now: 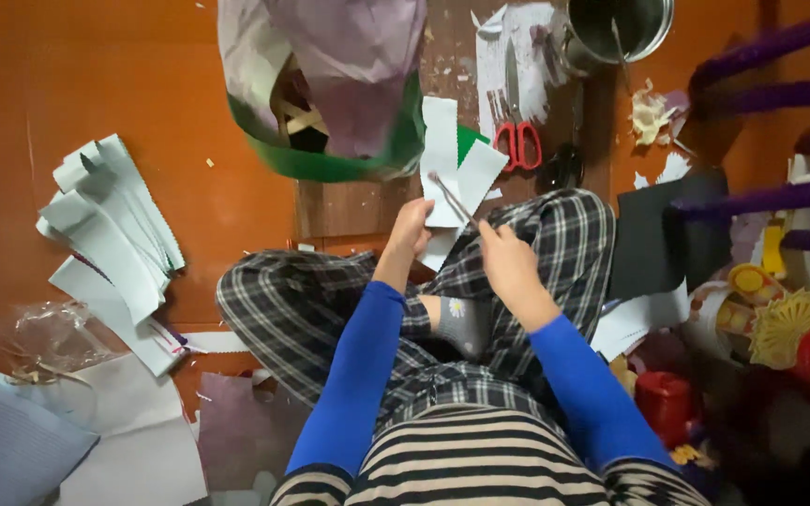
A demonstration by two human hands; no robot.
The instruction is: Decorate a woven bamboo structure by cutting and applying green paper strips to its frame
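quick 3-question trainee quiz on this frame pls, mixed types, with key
1. True or false: the left hand holds a white paper piece.
2. What does the right hand hold against that paper? A) a thin stick-like tool B) a marker C) tape
3. What colour are the handles of the scissors lying on the floor?

Key: 1 true; 2 A; 3 red.
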